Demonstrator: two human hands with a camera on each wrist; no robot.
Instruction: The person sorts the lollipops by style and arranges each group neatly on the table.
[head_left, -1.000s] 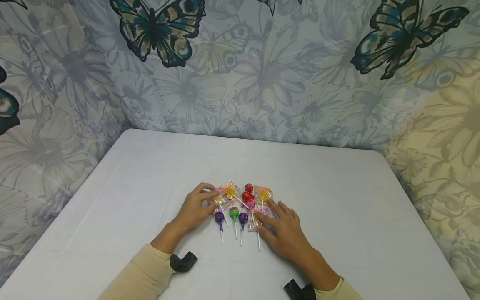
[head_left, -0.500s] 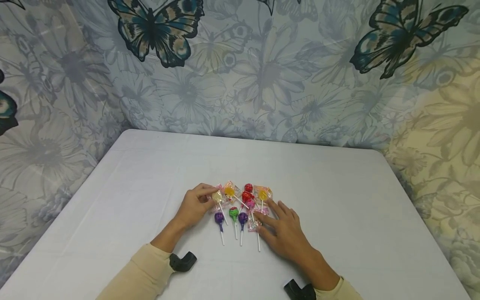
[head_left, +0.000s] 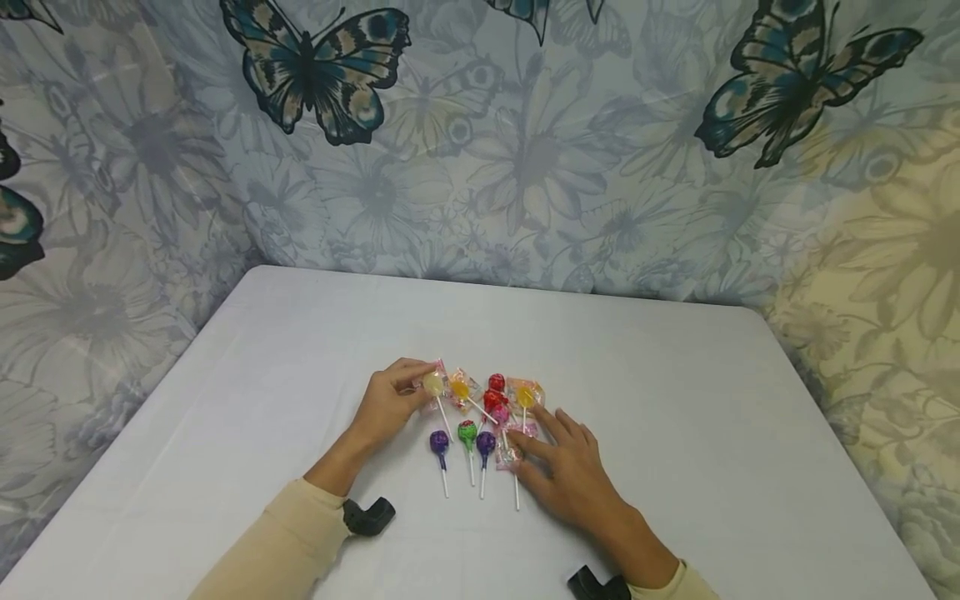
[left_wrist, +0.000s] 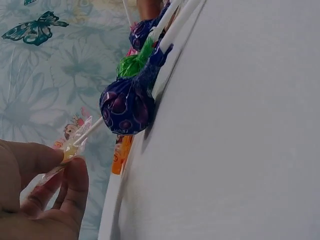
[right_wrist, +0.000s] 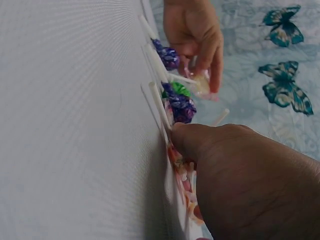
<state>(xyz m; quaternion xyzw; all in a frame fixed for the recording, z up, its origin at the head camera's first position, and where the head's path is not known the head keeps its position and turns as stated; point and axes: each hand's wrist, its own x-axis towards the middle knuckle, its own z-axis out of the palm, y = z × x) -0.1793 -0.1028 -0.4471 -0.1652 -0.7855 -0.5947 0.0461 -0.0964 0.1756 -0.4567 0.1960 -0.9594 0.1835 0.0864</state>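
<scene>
My left hand (head_left: 386, 408) pinches a pale yellow lollipop (head_left: 434, 383) by its clear, pink-printed wrapper, thumb against fingers, with the white stick pointing toward me. The left wrist view shows this lollipop (left_wrist: 68, 152) held up off the table. My right hand (head_left: 573, 475) rests at the right side of the group, its fingers loosely extended over a lollipop in a clear pink wrapper (head_left: 507, 458). Its thumb (right_wrist: 185, 137) lies at that lollipop's stick. Between the hands lie two purple lollipops (head_left: 439, 443) with a green lollipop (head_left: 467, 433) between them.
Red lollipops (head_left: 496, 382), a pink one (head_left: 500, 414) and two orange ones (head_left: 461, 389) lie bunched behind, some overlapping. The white-covered table (head_left: 645, 375) extends around them to the butterfly-patterned wall (head_left: 540, 167). A black wrist mount (head_left: 369, 517) sits at the left sleeve.
My left hand has raised the pale yellow lollipop slightly, drawing its stick away from the purple one. The right hand stays in place, and the head view has tilted up a little.
</scene>
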